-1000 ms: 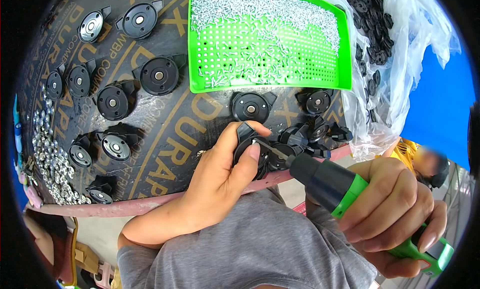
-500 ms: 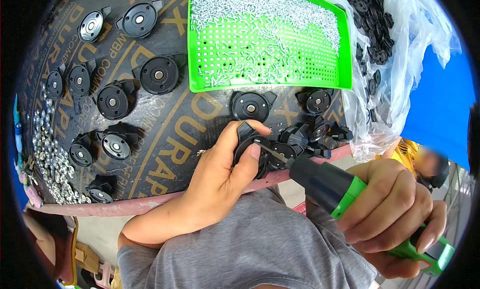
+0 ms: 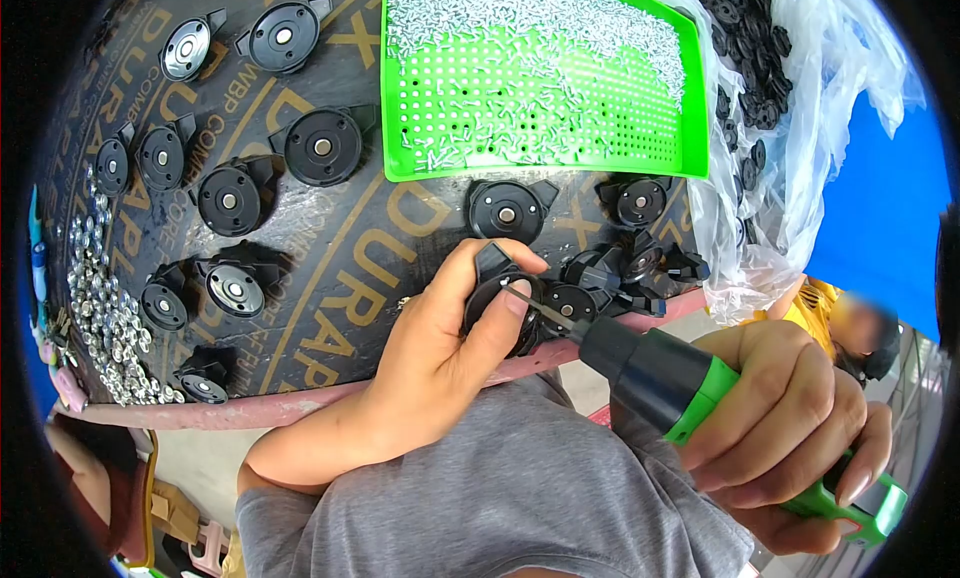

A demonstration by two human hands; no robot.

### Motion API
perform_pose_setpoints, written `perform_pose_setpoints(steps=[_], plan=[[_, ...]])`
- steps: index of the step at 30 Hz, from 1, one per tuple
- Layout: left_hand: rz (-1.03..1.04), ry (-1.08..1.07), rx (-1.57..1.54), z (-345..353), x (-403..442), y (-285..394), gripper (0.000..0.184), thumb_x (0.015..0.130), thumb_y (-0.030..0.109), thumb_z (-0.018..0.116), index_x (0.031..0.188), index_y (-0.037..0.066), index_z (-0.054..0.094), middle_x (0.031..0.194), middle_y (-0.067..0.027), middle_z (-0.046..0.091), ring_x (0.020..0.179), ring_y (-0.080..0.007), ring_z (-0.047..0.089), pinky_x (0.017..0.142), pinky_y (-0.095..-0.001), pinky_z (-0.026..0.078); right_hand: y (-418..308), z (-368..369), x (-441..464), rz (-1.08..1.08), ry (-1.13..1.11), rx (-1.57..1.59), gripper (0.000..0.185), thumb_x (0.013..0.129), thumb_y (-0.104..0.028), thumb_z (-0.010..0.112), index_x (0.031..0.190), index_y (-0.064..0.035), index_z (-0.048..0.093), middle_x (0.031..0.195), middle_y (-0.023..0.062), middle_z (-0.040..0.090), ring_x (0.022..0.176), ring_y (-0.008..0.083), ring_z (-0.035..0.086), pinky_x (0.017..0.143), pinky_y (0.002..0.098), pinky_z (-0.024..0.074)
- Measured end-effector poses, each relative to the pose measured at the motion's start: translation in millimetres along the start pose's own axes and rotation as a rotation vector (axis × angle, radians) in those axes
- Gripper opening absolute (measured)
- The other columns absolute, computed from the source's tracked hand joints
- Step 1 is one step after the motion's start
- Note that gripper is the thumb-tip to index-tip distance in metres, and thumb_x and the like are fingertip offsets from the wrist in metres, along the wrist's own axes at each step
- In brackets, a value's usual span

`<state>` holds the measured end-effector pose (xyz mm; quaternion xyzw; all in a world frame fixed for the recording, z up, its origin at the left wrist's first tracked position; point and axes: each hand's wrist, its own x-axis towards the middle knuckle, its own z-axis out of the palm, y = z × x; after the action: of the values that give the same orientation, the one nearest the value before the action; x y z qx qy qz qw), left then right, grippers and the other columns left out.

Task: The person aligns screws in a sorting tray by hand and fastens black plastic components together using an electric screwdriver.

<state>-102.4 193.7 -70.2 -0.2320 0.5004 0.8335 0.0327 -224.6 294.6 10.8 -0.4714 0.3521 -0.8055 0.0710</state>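
Note:
Near the table's front edge, my left hand (image 3: 455, 318) is closed around a round black plastic part (image 3: 489, 296) with a pointed tab, thumb across its face. My right hand (image 3: 790, 428) grips a green and black electric screwdriver (image 3: 660, 378). Its thin bit points left and reaches the face of the held part beside my left thumb; whether it sits in a screw I cannot make out. Just beyond my left hand lies another black part (image 3: 507, 214) with a metal centre. A cluster of black parts (image 3: 600, 278) lies right of the held one.
A green perforated tray (image 3: 545, 168) holds many small silver screws. More black parts (image 3: 323, 147) lie across the table's left side, near a heap of clear and metallic discs (image 3: 110, 328). A plastic bag (image 3: 740, 248) of black parts stands right; a person in yellow (image 3: 808, 308) is beyond.
The view has shifted very slightly. Both hands keep nearly the same pose, with the screwdriver bit still at the held part.

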Motion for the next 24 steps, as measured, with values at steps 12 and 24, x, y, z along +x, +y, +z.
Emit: perform_pose_setpoints(steps=[12, 24], plan=[[0.065, 0.023, 0.034, 1, 0, -3, 0.018, 0.097, 0.011, 0.047, 0.115, 0.007, 0.049, 0.072, 0.0016, 0.047, 0.067, -0.0040, 0.042, 0.060, -0.0211, 0.037, -1, -1, 1, -0.004, 0.031, 0.001, 0.027, 0.080, -0.018, 0.068, 0.089, -0.0008, 0.050, 0.055, 0.0039, 0.054, 0.040, 0.0109, 0.051, 0.036, 0.0219, 0.0496], [0.079, 0.026, 0.023, 2, 0, -3, 0.021, 0.096, 0.007, 0.047, 0.117, 0.007, 0.048, 0.077, 0.0001, 0.048, 0.071, -0.0052, 0.043, 0.065, -0.0213, 0.039, -8, -2, -1, 0.053, 0.022, -0.077, 0.030, 0.081, -0.023, 0.067, 0.091, -0.0009, 0.049, 0.055, 0.0037, 0.054, 0.042, 0.0112, 0.052, 0.037, 0.0236, 0.0508]])
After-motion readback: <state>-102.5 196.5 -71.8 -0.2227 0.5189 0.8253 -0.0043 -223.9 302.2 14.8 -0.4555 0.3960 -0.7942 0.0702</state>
